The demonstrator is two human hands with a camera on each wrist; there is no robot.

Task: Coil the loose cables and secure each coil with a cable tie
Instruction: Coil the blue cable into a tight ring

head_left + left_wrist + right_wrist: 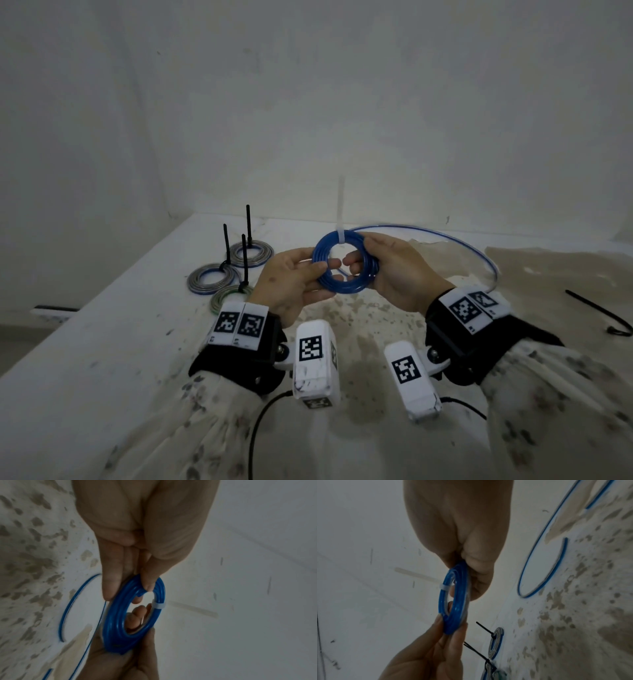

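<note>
Slippage worries me: both hands, left hand [291,281] and right hand [397,270], pinch the blue coil [344,262] above the worktop [113,342]; its white tie [340,219] looks cinched, so loosening grip might drop it.

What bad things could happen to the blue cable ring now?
The loose cable trailing from the blue coil could snag or unwind if the right hand and left hand loosen. The white cable tie has a long stiff tail that might poke fingers.
</note>
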